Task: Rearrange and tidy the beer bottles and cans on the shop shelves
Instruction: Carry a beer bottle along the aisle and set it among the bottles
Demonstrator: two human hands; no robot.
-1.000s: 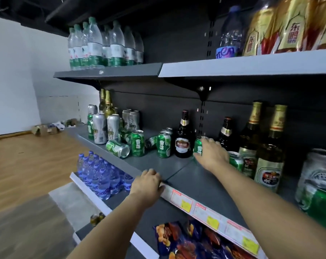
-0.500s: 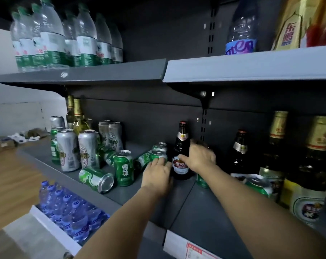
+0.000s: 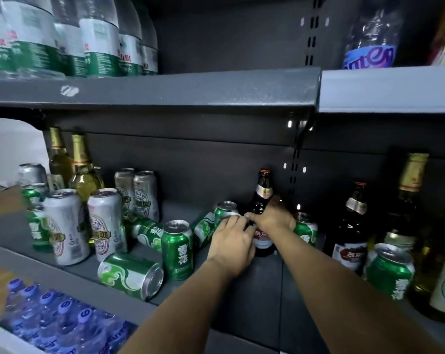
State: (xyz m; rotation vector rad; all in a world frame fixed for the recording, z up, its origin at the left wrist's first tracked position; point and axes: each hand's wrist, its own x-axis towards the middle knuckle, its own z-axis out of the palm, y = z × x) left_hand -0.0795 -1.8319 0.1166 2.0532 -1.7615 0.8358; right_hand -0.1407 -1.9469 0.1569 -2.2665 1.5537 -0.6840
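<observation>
Green can (image 3: 225,213) is standing upright at the back of the middle shelf (image 3: 254,290), just left of the dark brown bottle (image 3: 261,208). Left hand (image 3: 233,242) is curling its fingers over this can's top. Right hand (image 3: 273,218) is wrapping around the bottle's body. Another green can (image 3: 130,275) is lying on its side near the shelf's front edge, beside an upright green can (image 3: 178,249)
</observation>
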